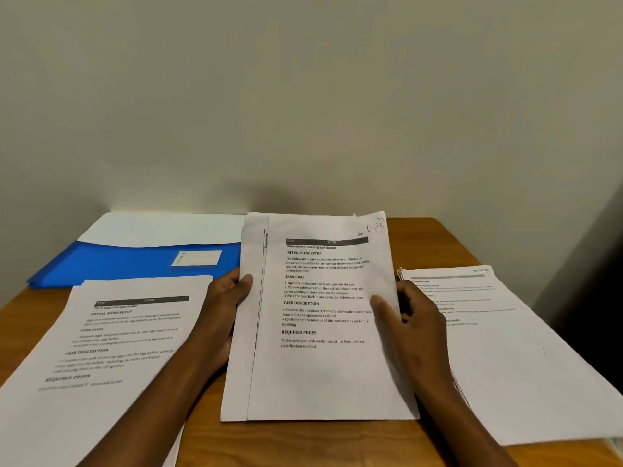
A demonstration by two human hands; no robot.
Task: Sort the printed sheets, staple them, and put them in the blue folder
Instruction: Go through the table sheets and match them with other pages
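I see one wooden table (337,443), brown and smooth, set against a plain wall (303,96). On it I count three lots of printed white paper and one folder. The right stack (522,348), several sheets thick, lies along the table's right edge, its near corner cut off by the frame. The left sheets (101,348) run off the near left corner; their print is blurred. The held sheets (320,332) stand tilted in the middle, bottom edge on the table, at least two of them, offset sideways. The blue folder (135,261), glossy, lies open at the far left corner with a white label (197,258), partly hidden by paper. My left hand (226,305) grips the held sheets' left edge, thumb in front; my right hand (414,321) pinches the right edge likewise.
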